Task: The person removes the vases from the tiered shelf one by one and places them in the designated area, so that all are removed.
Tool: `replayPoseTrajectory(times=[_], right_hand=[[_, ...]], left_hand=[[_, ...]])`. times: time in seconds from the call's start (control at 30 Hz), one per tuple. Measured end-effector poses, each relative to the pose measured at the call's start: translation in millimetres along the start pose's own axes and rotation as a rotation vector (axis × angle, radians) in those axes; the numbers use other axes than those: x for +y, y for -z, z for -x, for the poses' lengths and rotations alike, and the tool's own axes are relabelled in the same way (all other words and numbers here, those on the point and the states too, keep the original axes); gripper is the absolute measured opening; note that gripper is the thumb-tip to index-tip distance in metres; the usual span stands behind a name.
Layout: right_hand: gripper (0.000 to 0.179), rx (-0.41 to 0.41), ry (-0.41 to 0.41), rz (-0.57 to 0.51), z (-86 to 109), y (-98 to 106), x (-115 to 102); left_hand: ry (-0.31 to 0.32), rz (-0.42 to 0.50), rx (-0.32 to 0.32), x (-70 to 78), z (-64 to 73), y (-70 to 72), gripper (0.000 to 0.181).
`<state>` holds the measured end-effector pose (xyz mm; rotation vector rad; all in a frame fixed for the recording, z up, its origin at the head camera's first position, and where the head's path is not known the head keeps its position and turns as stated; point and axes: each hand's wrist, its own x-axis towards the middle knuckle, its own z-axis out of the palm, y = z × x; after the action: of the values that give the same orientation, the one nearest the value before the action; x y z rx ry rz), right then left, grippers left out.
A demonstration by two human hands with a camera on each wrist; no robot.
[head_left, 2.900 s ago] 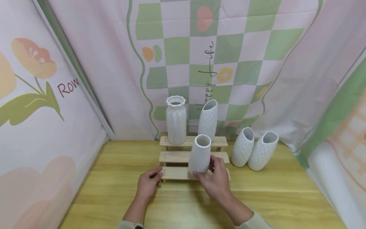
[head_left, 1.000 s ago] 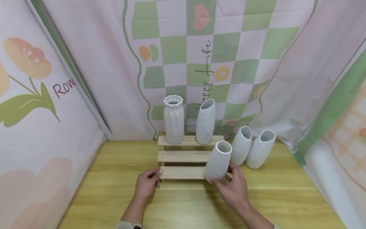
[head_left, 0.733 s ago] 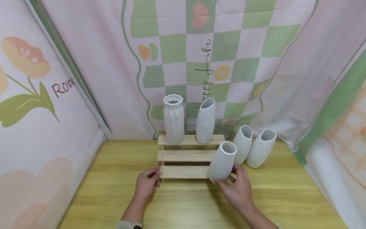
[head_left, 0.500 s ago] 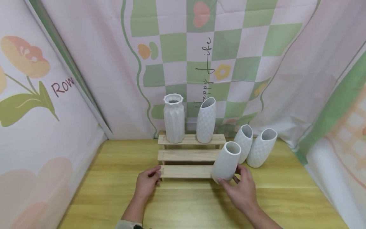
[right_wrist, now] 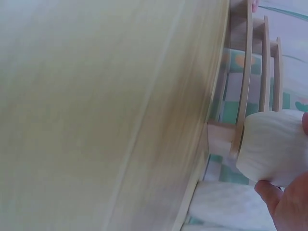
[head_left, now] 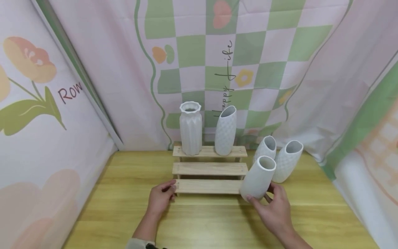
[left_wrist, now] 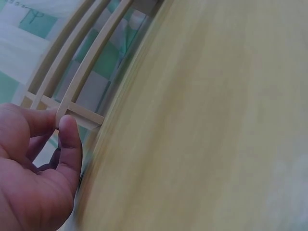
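My right hand (head_left: 275, 209) grips a smooth white vase (head_left: 258, 180) low on its body, thumb in front and fingers round the right side. The vase leans to the right at the right end of the bottom shelf; in the right wrist view its base lies right by the shelf's end. Between thumb and forefinger, my left hand (head_left: 160, 197) pinches the left end of the three-tier wooden rack (head_left: 208, 186) at its lowest shelf, as the left wrist view shows. On the top shelf stand a fluted white vase (head_left: 191, 135) and a slanted-mouth dimpled vase (head_left: 226, 133).
Two more dimpled white vases stand on the wooden table (head_left: 192, 224) right of the rack: a nearer-left one (head_left: 264, 148), partly hidden behind the held vase, and another vase (head_left: 289, 162) beside it. A checked curtain (head_left: 220, 52) hangs behind, with printed cloth on both sides.
The right hand has carried the smooth vase rightward from over the middle of the lower shelves to the right end, tilting it right. My left hand stays at the rack's left end.
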<state>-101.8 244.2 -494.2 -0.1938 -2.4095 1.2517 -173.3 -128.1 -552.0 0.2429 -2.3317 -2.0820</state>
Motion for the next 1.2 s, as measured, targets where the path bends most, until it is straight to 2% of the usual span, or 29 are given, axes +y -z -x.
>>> replayPoseTrajectory(times=[0.53,0.73,1.03,1.2], right_hand=[[0.074,0.057,-0.017,0.011,-3.0,18.1,13.2],[0.079,0.038,-0.031,0.025,-6.2,21.8,22.1],[0.076,0.028,-0.05,0.033,-13.1,24.6,36.5],[0.079,0.018,-0.058,0.061,-16.0,26.5,43.3]], left_hand=[[-0.009,-0.012,0.007,1.0,0.2,-1.3,0.029],[-0.012,-0.02,0.014,0.7,0.5,-1.7,0.029],[-0.011,-0.013,0.015,0.1,1.4,-1.6,0.029],[-0.008,-0.011,-0.002,1.7,2.6,-0.8,0.031]])
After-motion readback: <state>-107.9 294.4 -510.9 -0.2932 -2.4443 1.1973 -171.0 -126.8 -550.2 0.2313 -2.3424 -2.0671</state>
